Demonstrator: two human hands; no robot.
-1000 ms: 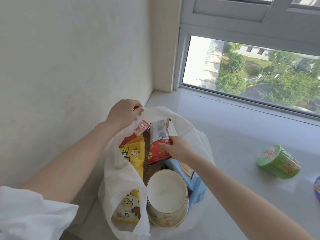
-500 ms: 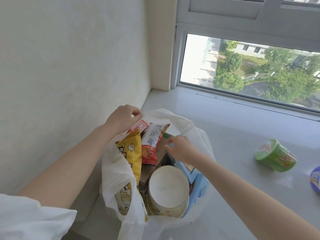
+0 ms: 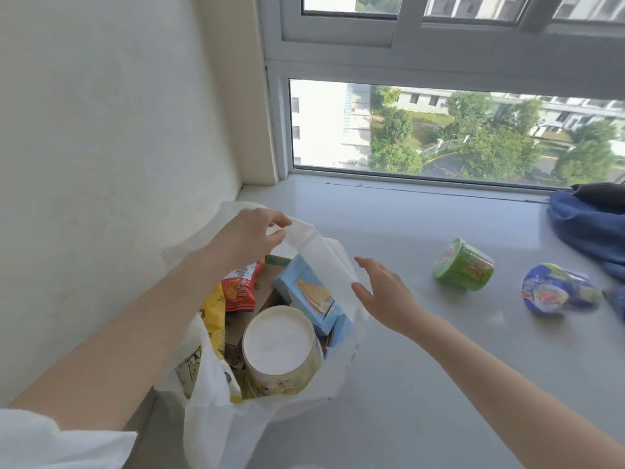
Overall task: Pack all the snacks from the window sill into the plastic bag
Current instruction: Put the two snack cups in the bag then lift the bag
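The white plastic bag (image 3: 216, 421) stands on the window sill (image 3: 422, 384) against the left wall. My left hand (image 3: 250, 231) pinches its far handle and holds the mouth up. Inside lie a red snack packet (image 3: 238, 289), a yellow packet (image 3: 214, 316), a light blue box (image 3: 309, 296) and a round white-lidded tub (image 3: 279, 343). My right hand (image 3: 382, 292) is outside the bag's right edge, fingers apart, holding nothing. A green cup snack (image 3: 463, 265) lies on its side on the sill to the right. A blue cup snack (image 3: 558, 289) lies further right.
A blue cloth bundle (image 3: 588, 225) with something dark on it sits at the far right by the window glass (image 3: 439, 130). The wall (image 3: 101, 147) closes the left side. Bare sill stretches between the bag and the cups.
My right hand let go of the red packet, which now rests in the bag, and moved out to the right. The view swung right, bringing the blue cup and cloth into sight.
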